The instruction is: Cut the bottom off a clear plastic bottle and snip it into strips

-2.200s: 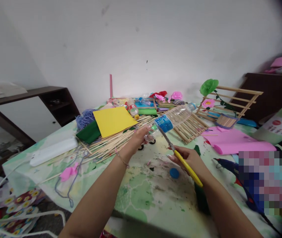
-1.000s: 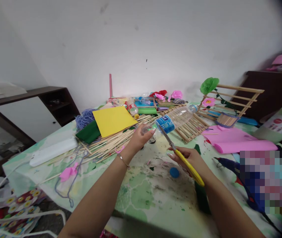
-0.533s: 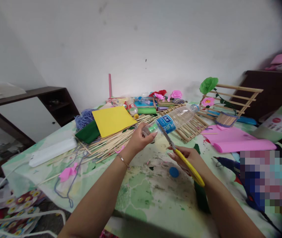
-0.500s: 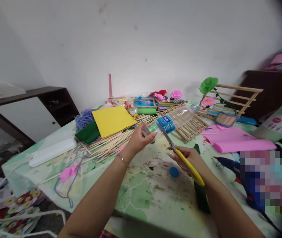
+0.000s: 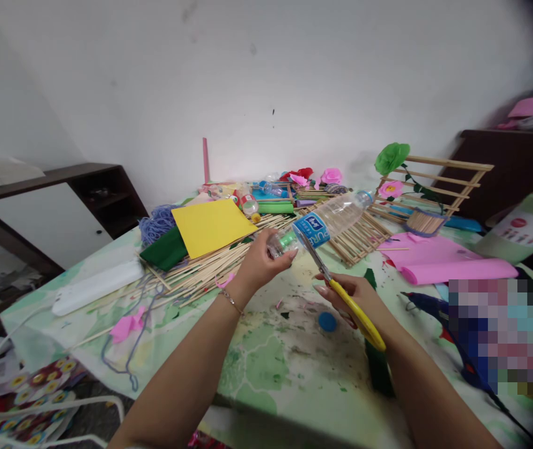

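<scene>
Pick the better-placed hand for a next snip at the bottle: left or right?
Likely the right hand: it holds the yellow scissors, blades directed at the bottle. The left hand is occupied, gripping the bottle's bottom end.

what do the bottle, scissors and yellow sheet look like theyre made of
Bottle: clear, glossy plastic by the look of it; its wall is see-through, with bright highlights.
Scissors: the blades are grey with a metallic sheen, likely steel; the yellow handle looks like smooth plastic.
Yellow sheet: matte and evenly coloured; paper, card or felt, I can't tell which.
</scene>
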The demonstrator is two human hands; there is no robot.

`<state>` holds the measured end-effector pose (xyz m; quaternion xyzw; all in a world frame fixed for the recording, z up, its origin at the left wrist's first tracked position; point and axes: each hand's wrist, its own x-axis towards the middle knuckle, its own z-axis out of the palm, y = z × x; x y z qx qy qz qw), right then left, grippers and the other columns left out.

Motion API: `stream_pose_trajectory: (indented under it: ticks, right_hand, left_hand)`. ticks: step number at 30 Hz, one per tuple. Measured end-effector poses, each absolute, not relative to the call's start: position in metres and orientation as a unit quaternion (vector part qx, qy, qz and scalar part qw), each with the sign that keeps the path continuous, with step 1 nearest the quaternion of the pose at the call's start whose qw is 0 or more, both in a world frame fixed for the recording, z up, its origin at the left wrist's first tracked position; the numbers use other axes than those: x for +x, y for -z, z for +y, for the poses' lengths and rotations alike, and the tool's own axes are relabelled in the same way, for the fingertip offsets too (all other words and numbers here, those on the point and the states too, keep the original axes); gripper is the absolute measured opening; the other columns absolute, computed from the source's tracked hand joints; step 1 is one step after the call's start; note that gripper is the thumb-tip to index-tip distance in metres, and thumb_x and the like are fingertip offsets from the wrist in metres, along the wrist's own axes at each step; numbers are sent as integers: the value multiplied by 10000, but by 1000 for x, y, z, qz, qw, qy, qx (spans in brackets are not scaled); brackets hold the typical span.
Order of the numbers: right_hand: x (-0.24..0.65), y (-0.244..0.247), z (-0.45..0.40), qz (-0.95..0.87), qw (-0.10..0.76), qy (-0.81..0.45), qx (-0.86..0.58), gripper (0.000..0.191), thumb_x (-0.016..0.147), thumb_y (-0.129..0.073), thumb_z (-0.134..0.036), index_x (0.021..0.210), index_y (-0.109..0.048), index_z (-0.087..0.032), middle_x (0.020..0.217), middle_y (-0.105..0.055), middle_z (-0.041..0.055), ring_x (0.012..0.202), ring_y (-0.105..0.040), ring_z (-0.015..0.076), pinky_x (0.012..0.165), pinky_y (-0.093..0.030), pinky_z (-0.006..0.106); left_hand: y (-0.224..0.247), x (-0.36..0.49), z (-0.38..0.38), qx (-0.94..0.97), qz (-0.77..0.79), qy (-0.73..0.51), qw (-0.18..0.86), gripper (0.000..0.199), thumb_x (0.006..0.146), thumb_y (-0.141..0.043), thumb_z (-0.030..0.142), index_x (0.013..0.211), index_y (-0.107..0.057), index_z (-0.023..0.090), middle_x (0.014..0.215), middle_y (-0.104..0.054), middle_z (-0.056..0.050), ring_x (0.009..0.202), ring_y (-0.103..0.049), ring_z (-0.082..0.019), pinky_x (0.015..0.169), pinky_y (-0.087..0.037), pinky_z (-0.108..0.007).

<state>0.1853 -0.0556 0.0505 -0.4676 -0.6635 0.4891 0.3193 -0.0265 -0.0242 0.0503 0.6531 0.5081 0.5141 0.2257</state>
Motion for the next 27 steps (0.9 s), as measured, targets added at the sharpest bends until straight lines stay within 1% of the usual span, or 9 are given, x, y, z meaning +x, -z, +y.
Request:
stream_pose_trajectory:
  ticks: [3, 5, 7, 10, 15, 21, 24, 27]
  right_hand:
    - [189, -49, -55, -676, 304, -477, -471, 498, 719, -674, -560, 952, -661, -119, 461, -358, -78, 388, -295, 59, 382, -234, 215]
    - [189, -49, -55, -682, 301, -473, -470, 487, 739, -651, -572, 935, -665, -126, 454, -356, -75, 388, -304, 64, 384, -241, 218]
    - [188, -50, -56, -684, 302, -472, -468, 489, 737, -640, -591, 888, -668, -127, 442, -336, -75, 390, -306, 71, 384, -245, 220]
    - [184, -53, -58, -679, 311, -471, -469, 508, 712, -638, -624, 835, -665, -132, 427, -326, -73, 396, -310, 78, 388, -255, 224]
    - [182, -52, -58, -669, 315, -477, -475, 527, 700, -637, -637, 860, -670, -136, 419, -330, -71, 389, -304, 83, 393, -265, 231]
    - [183, -49, -55, -673, 321, -467, -476, 544, 703, -655, -609, 951, -687, -126, 415, -322, -75, 383, -301, 82, 389, -254, 231]
    - [183, -49, -56, -668, 326, -466, -480, 553, 700, -653, -619, 951, -687, -127, 410, -317, -76, 379, -295, 80, 385, -244, 230]
    - [183, -49, -58, -665, 330, -467, -480, 515, 698, -659, -607, 898, -682, -133, 419, -303, -78, 375, -265, 68, 376, -213, 226]
  left_hand:
    - [-48, -28, -22, 656, 506, -503, 247, 471, 712, -668, 492, 1025, -506, 179, 773, -517, 4, 629, -463, -124, 588, -371, -246]
    - [-47, -30, -20, 653, 506, -495, 269, 468, 711, -660, 515, 1005, -514, 181, 752, -522, 10, 617, -460, -125, 581, -364, -245]
    - [-48, -30, -19, 657, 511, -480, 278, 465, 716, -650, 527, 995, -520, 179, 756, -537, 6, 629, -471, -131, 591, -369, -248]
    - [-50, -29, -20, 671, 523, -452, 267, 483, 726, -637, 534, 1024, -522, 171, 793, -566, -9, 670, -499, -143, 613, -387, -254]
    - [-53, -27, -23, 677, 533, -443, 247, 507, 728, -637, 524, 1062, -524, 161, 848, -589, -31, 729, -530, -157, 629, -413, -255]
    - [-51, -26, -24, 659, 536, -465, 248, 516, 718, -647, 524, 1067, -520, 166, 861, -592, -37, 774, -556, -184, 675, -433, -279]
    - [-51, -26, -24, 654, 531, -479, 245, 514, 709, -658, 516, 1063, -518, 170, 850, -590, -33, 778, -560, -190, 688, -435, -287]
    - [-51, -26, -24, 660, 522, -488, 235, 509, 710, -657, 507, 1058, -512, 165, 866, -589, -43, 804, -561, -199, 706, -438, -297]
